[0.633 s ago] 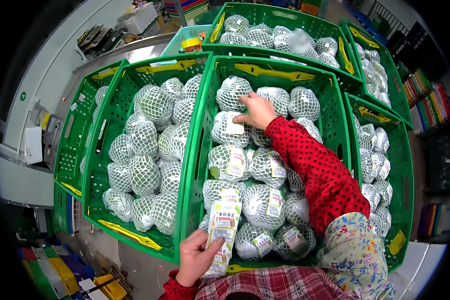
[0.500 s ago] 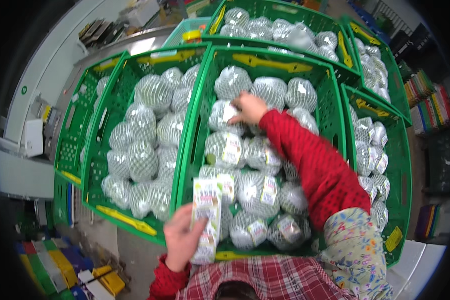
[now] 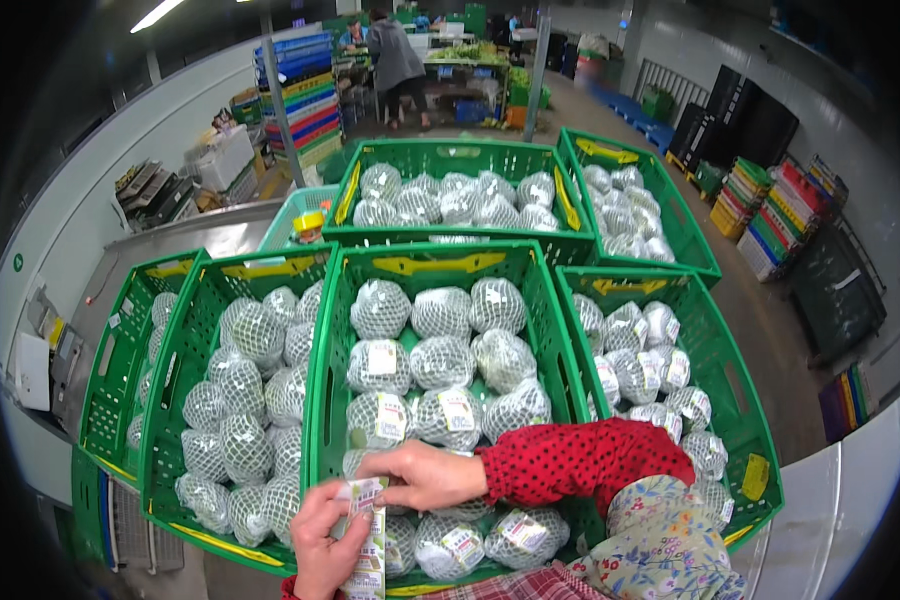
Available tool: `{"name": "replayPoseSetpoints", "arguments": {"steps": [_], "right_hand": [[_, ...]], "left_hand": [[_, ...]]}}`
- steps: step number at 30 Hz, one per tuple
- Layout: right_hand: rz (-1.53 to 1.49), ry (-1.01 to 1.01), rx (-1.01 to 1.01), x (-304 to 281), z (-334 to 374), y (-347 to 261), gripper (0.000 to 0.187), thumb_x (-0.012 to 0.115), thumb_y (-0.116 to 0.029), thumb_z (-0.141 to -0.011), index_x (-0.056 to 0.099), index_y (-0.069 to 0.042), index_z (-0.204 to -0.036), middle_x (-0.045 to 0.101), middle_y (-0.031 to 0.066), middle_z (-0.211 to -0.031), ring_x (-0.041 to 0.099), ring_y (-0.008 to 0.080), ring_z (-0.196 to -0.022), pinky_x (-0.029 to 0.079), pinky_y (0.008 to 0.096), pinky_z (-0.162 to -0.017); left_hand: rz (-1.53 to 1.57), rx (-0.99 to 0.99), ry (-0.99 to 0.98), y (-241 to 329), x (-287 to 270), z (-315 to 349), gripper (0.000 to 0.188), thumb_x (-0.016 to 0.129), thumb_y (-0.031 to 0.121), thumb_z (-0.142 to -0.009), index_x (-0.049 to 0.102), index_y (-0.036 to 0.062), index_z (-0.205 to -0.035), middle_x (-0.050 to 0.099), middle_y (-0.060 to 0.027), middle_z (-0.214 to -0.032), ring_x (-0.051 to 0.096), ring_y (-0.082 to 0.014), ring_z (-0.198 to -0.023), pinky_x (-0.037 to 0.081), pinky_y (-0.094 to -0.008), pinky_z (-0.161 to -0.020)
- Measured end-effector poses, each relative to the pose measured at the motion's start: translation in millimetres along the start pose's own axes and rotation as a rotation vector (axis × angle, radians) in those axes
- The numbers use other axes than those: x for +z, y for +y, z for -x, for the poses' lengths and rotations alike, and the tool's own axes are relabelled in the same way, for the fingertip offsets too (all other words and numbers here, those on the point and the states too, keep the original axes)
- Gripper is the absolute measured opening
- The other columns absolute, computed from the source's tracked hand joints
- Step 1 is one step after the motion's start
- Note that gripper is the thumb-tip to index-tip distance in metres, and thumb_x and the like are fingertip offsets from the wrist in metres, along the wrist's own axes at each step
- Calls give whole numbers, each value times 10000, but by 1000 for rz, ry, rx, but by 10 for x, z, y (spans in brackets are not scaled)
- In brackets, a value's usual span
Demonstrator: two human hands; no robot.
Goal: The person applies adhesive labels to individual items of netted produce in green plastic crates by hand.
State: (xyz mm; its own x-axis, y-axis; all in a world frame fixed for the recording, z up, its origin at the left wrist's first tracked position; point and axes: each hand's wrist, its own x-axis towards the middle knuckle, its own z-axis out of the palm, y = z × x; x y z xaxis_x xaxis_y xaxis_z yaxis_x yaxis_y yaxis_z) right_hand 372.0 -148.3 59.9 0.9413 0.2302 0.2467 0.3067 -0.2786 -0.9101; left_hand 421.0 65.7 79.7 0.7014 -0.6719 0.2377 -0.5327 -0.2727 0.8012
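Note:
My left hand (image 3: 328, 535) is closed on a strip of printed labels (image 3: 370, 550) at the near end of the middle green crate (image 3: 322, 400). My right hand (image 3: 425, 475) reaches across to the strip's top, its fingers pinched at the upper label; whether the label has come loose is hard to see. Under and beyond my hands, the crate holds round items in white foam netting (image 3: 380, 308), perhaps fruit. A label (image 3: 382, 357) is on the left item of the second row, and several nearer ones carry labels too. The far row shows none.
Green crates of netted items stand left (image 3: 160, 440), right (image 3: 760, 420) and behind (image 3: 570, 240). A pale green basket (image 3: 288, 215) with a yellow object sits behind left. Stacked coloured crates (image 3: 305, 100) rise farther back. A person in grey (image 3: 395, 60) stands at the far end.
My right hand has come back from the second-row item to the label strip, and that item's label now shows. The view has tilted up, showing more of the room.

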Motion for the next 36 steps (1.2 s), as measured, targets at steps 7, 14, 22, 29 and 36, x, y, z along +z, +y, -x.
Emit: {"name": "replayPoseSetpoints", "arguments": {"steps": [7, 14, 22, 29, 36], "right_hand": [[152, 85, -231, 67, -107, -45, 220, 697, -90, -792, 644, -12, -991, 655, 158, -813, 655, 327, -741, 505, 404, -643], [229, 657, 200, -1827, -278, 390, 185, 635, -195, -874, 707, -27, -899, 680, 85, -792, 642, 187, -664, 516, 304, -620], [394, 290, 462, -1879, -342, 2047, 487, 783, -371, -745, 649, 10, -1016, 658, 145, -825, 626, 232, -751, 485, 354, -700], [997, 299, 613, -1545, -272, 1830, 566, 773, -506, -720, 684, -80, -1082, 640, 192, -1076, 636, 365, -985, 514, 453, -846], [896, 101, 483, -1483, -116, 1813, 580, 761, -509, -741, 682, -97, -1142, 667, 201, -1047, 630, 364, -985, 511, 450, -874]], "left_hand": [[385, -352, 191, -127, 88, 204, 120, 752, 29, -764, 649, -30, -745, 653, -25, -703, 540, -65, -607, 422, -258, -537], [121, -351, -46, -179, 112, 189, 110, 756, 36, -797, 667, -24, -771, 566, -58, -620, 498, -63, -582, 404, -259, -515], [438, -570, -24, -347, 189, 73, 82, 709, -6, -842, 691, -46, -912, 619, -22, -778, 561, -61, -698, 450, -227, -604], [415, -422, -19, -406, 164, 89, 155, 690, -28, -837, 685, -34, -993, 621, -53, -930, 587, -103, -834, 466, -238, -729], [301, -353, -96, -346, 185, 14, 159, 669, -30, -832, 673, -28, -991, 630, -57, -912, 589, -131, -829, 475, -265, -743]]}}
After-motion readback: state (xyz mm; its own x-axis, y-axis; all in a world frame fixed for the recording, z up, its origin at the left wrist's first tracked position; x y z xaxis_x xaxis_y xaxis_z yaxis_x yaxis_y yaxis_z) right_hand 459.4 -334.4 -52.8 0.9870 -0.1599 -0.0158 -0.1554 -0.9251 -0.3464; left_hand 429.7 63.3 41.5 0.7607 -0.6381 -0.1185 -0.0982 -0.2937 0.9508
